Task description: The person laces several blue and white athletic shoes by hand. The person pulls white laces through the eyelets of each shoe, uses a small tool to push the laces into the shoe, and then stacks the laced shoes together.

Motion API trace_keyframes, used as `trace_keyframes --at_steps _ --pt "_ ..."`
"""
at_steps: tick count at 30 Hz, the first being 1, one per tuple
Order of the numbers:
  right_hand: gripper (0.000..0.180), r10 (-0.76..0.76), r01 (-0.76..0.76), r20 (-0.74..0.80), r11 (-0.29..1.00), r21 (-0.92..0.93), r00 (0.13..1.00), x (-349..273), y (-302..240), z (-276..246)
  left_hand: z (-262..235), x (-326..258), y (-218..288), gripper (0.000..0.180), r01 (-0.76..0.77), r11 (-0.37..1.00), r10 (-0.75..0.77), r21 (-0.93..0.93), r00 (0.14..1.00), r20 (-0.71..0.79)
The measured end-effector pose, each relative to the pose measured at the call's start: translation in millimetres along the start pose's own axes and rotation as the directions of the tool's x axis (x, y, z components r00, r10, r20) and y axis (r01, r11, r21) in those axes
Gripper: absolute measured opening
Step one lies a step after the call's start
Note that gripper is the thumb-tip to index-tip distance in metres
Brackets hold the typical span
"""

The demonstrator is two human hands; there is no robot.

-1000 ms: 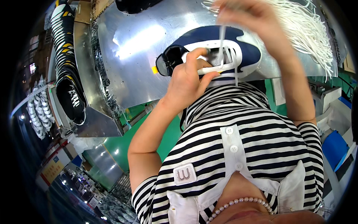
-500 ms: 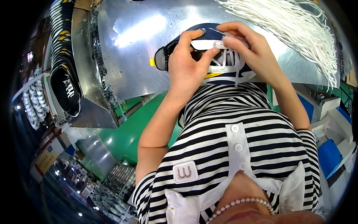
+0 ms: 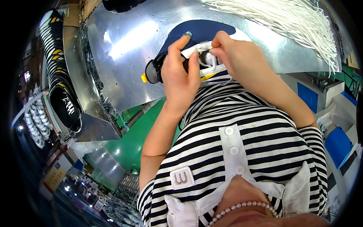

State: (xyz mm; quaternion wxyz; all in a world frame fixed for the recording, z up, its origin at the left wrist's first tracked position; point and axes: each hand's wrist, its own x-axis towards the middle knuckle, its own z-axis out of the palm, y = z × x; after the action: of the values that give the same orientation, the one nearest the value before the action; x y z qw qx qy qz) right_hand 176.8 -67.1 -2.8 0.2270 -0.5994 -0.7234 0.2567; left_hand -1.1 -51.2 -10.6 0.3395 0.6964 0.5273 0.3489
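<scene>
A navy shoe (image 3: 196,28) with a white eyelet strip and a small yellow tab at one end lies on its side at the metal table's front edge, against my striped shirt. My left hand (image 3: 179,73) is closed round the shoe's opening, its thumb against the white strip and its forefinger on the navy side. At the same strip my right hand (image 3: 244,56) pinches with thumb and forefinger, apparently on the white shoelace (image 3: 214,62) that crosses the opening. The fingertips partly hide what they hold.
A thick bundle of loose white laces (image 3: 287,26) covers the table's far right. On the left, beyond a metal side wall (image 3: 73,64), stands a long row of black shoes (image 3: 56,60). Part of a dark object (image 3: 121,4) shows at the far edge.
The shoe has turned and shows more of its navy side. My right hand has come down and left onto the white strip; the thin pointed piece by its fingers no longer shows.
</scene>
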Motion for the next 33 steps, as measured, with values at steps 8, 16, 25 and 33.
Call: trace_keyframes --at_steps 8,16,25,33 --pt "0.022 -0.216 0.189 -0.16 0.967 -0.17 0.963 19.8 -20.6 11.5 8.6 -2.7 -1.5 0.03 -0.093 0.99 0.101 0.109 0.992 -0.073" --pt "0.024 0.035 -0.02 -0.24 0.998 0.064 0.97 -8.0 26.4 -22.5 6.3 24.8 5.8 0.039 0.083 0.952 -0.096 -0.295 0.995 -0.03" --pt "0.017 -0.106 0.141 -0.232 0.98 0.137 0.967 7.2 46.9 -6.5 -38.1 27.7 17.5 0.042 0.352 0.862 -0.253 -0.365 0.922 0.291" --pt "0.018 0.002 0.076 -0.38 0.979 0.19 0.925 1.1 42.5 -2.8 0.1 18.8 34.9 0.03 -0.246 0.857 0.181 0.452 0.966 0.183"
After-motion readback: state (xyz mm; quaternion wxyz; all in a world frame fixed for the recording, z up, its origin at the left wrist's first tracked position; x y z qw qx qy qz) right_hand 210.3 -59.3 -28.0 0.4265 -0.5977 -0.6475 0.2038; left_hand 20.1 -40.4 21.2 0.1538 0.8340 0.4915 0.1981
